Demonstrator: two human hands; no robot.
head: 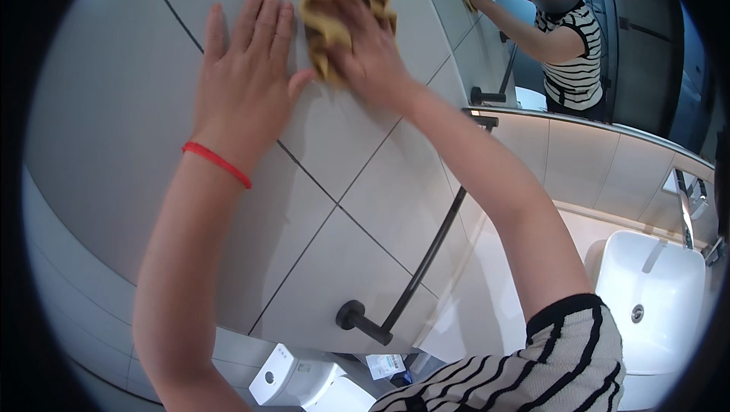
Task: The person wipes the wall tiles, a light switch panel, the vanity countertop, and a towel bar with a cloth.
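My right hand (pixel 365 53) presses a crumpled yellow cloth (pixel 325 10) against the light tiled wall (pixel 365 252); both are slightly blurred. Part of the cloth is hidden under the fingers. Just left of it, my left hand (pixel 245 70) lies flat on the same wall, holding nothing, its fingers spread a little and its thumb near the cloth. A red band (pixel 217 164) circles the left wrist. Dark grout lines cross between the tiles below both hands.
A black towel bar (pixel 425 266) sticks out from the wall below my right forearm. To the right are a white basin (pixel 656 292), a chrome faucet (pixel 684 212) and a large mirror (pixel 644 58) reflecting me. A white toilet (pixel 308 378) stands at the bottom.
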